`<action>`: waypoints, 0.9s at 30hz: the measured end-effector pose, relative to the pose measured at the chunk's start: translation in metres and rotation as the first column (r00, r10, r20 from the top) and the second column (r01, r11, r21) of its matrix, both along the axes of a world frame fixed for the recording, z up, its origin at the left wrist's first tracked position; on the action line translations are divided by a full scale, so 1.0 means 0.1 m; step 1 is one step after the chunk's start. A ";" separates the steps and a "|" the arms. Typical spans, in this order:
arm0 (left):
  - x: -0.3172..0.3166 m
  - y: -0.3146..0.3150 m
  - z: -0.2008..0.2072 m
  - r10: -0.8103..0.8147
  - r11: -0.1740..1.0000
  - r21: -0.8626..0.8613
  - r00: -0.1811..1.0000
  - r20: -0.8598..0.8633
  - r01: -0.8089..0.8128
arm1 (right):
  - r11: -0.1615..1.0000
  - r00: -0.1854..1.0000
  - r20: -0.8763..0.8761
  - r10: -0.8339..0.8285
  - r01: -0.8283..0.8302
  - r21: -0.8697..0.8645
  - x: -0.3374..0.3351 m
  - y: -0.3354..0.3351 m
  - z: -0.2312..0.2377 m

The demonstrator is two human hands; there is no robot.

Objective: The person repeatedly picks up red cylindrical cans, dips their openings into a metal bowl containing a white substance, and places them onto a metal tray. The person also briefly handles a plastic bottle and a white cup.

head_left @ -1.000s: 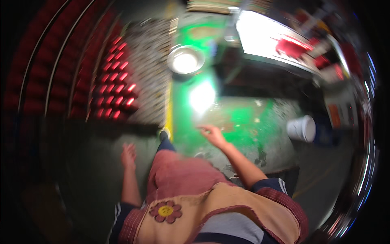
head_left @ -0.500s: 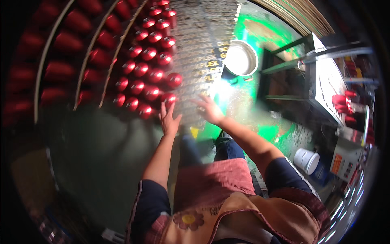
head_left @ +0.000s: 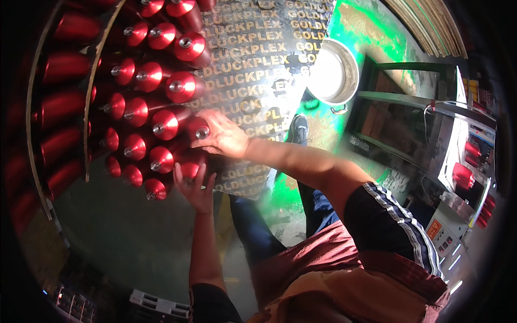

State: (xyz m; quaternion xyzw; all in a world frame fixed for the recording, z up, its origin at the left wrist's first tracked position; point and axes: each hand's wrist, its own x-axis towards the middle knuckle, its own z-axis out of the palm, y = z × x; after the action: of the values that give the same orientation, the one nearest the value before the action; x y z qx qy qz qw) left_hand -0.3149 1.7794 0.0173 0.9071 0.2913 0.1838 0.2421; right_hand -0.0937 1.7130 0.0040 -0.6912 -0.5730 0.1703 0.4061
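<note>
Both hands on red spools — left hand [head_left: 195, 185], right hand [head_left: 223, 137], one each.

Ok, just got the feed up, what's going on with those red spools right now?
A person is bent over rows of red thread cones standing on a printed board on the floor. The right hand rests on the cone at the end of a row, while the left hand touches the cone just below it. Whether either hand grips its cone is hard to tell. A round metal bowl sits on the green floor beyond the board.
</note>
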 end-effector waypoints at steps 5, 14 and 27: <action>0.18 -0.10 -0.01 0.172 0.981 -0.083 0.982 -0.072 -0.178 | 0.999 0.978 -0.210 -0.015 0.009 -0.031 0.62 -0.65 0.20; 1.57 -0.77 0.54 -0.121 0.324 -0.936 0.987 0.105 0.139 | 0.801 0.181 -0.845 -0.503 0.465 -0.378 2.10 -3.57 1.21; 4.45 -2.59 1.05 0.087 -0.995 -0.016 0.958 0.273 0.095 | 0.737 -0.016 -0.994 -0.105 0.670 -0.088 2.84 -4.32 1.33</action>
State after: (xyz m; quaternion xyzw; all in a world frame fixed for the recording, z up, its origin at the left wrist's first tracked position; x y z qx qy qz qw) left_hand 0.1298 1.5203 0.1225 -0.1948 0.0503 -0.2771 0.9395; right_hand 0.1903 1.2815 0.1370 -0.4284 0.0458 0.3213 0.8433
